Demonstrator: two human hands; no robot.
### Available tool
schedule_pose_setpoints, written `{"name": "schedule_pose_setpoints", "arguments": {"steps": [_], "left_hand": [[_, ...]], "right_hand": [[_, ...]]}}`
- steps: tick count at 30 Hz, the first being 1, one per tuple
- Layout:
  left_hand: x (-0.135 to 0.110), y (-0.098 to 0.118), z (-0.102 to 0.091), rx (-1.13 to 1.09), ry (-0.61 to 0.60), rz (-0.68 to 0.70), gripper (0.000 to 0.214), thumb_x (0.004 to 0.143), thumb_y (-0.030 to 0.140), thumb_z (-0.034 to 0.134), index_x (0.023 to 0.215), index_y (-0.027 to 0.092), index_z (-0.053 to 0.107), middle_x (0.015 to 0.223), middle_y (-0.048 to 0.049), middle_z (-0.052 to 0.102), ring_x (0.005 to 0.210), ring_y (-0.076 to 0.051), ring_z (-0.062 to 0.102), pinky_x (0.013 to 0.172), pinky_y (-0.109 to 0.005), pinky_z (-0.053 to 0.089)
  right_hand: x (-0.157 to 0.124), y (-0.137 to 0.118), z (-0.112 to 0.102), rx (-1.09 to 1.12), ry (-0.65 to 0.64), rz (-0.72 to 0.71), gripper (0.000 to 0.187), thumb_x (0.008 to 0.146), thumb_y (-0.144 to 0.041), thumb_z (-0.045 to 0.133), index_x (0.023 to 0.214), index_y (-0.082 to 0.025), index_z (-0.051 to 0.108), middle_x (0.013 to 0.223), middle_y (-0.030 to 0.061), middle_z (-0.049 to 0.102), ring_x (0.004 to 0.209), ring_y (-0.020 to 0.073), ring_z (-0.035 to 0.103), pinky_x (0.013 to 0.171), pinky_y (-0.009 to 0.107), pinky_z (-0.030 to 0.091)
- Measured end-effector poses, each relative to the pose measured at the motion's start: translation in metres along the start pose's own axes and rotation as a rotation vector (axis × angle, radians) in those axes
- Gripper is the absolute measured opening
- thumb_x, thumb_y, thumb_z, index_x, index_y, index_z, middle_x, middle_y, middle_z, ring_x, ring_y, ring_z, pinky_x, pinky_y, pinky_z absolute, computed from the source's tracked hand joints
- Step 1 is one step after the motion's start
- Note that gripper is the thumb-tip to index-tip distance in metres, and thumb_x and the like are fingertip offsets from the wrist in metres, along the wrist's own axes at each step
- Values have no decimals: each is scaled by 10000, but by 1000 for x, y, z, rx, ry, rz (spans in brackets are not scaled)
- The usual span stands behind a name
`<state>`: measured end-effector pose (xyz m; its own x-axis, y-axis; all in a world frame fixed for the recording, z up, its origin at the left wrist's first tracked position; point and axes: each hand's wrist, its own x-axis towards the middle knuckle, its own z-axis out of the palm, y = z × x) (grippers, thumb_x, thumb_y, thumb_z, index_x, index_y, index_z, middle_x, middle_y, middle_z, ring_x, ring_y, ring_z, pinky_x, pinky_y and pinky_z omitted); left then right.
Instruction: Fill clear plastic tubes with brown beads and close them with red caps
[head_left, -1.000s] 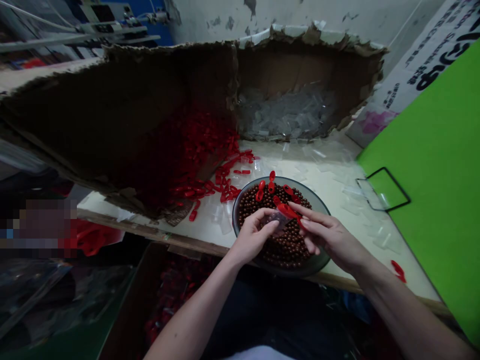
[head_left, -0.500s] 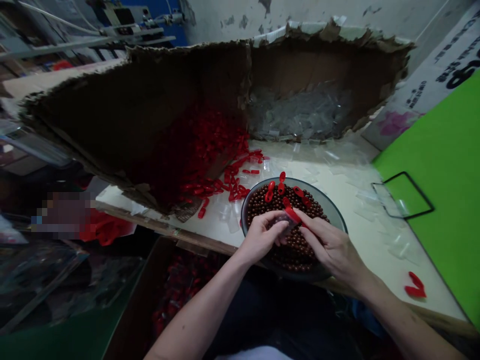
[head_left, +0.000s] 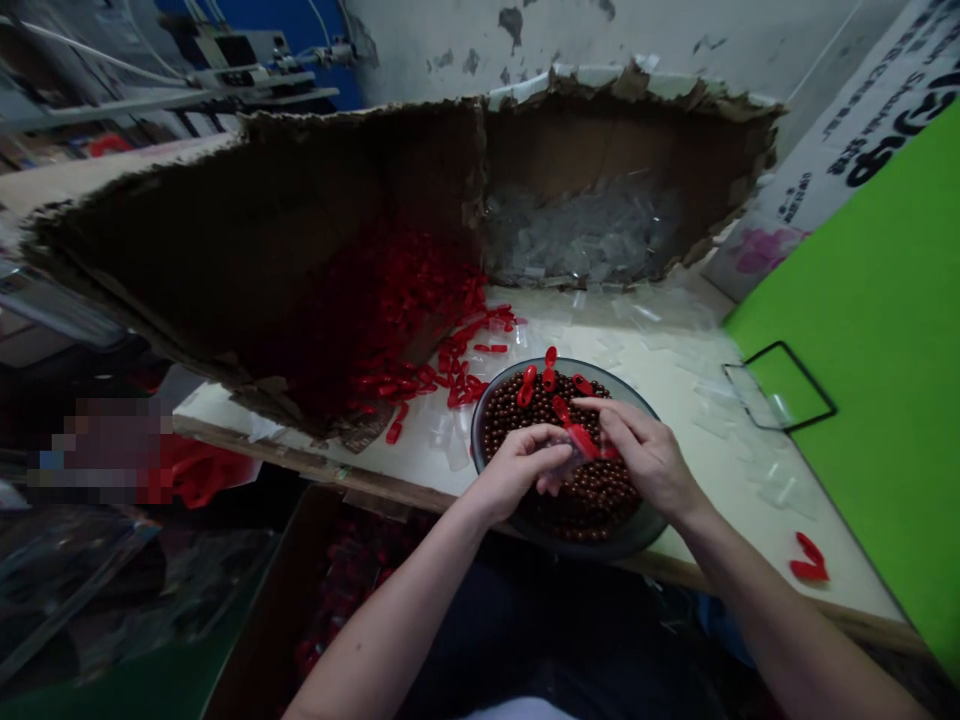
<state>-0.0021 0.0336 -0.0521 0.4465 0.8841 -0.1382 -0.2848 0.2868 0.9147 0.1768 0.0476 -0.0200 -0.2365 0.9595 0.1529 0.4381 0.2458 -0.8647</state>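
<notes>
A round grey bowl (head_left: 637, 535) full of small brown beads (head_left: 600, 490) sits at the table's near edge, with a few red plastic pieces (head_left: 550, 368) on top. Both my hands work together over the bowl. My left hand (head_left: 516, 468) pinches a small clear plastic piece (head_left: 564, 452). My right hand (head_left: 646, 453) grips a red plastic piece (head_left: 581, 438) and presses it against the clear one. Fingers of both hands are closed.
A torn cardboard box (head_left: 247, 230) holds a heap of red pieces (head_left: 420, 300) spilling onto the white table (head_left: 675, 370); its right compartment holds clear pieces (head_left: 581, 235). A green board (head_left: 877, 330) stands at right. Loose red pieces (head_left: 808, 560) lie near it. A carton (head_left: 330, 590) sits below the table.
My hands have drawn closer together over the bowl, the red piece now meeting the clear one. The view shifted slightly.
</notes>
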Motion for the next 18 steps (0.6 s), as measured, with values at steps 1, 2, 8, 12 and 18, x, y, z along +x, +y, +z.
{"name": "schedule_pose_setpoints", "arguments": {"steps": [1, 2, 8, 12, 18], "left_hand": [[0, 0, 0, 37, -33, -29, 321, 790, 392, 637, 960, 120, 622, 647, -1, 614, 450, -50, 465, 448, -181, 322], [-1, 1, 1, 73, -63, -58, 315, 786, 389, 640, 952, 121, 624, 642, 3, 606, 451, -50, 458, 451, -182, 330], [-1, 5, 6, 216, -145, -75, 337, 794, 462, 611, 845, 130, 626, 602, 25, 514, 512, -70, 440, 464, -188, 324], [-1, 6, 7, 249, -125, -54, 379, 818, 500, 569, 773, 126, 602, 588, 30, 469, 507, -64, 384, 475, -196, 289], [-2, 4, 0, 219, -134, -61, 371, 803, 496, 589, 736, 132, 578, 571, 36, 447, 505, -66, 368, 484, -204, 283]], "right_hand": [[6, 0, 2, 81, -33, 30, 393, 954, -451, 404, 1176, -245, 654, 867, 33, 622, 766, 166, 570, 748, 300, 458], [11, -1, 4, 177, -82, 61, 413, 952, -468, 395, 1185, -245, 652, 826, 25, 603, 743, 158, 559, 727, 288, 456], [29, -14, 22, 650, -299, 311, 472, 927, -525, 395, 1167, -222, 667, 876, 45, 616, 820, 157, 578, 727, 257, 471], [30, -13, 32, 646, -178, 268, 475, 930, -512, 388, 1137, -194, 674, 828, 38, 610, 771, 150, 570, 726, 264, 466], [26, -12, 38, 436, -51, 26, 448, 954, -463, 355, 1170, -205, 651, 784, 22, 605, 774, 158, 569, 772, 288, 447]]}}
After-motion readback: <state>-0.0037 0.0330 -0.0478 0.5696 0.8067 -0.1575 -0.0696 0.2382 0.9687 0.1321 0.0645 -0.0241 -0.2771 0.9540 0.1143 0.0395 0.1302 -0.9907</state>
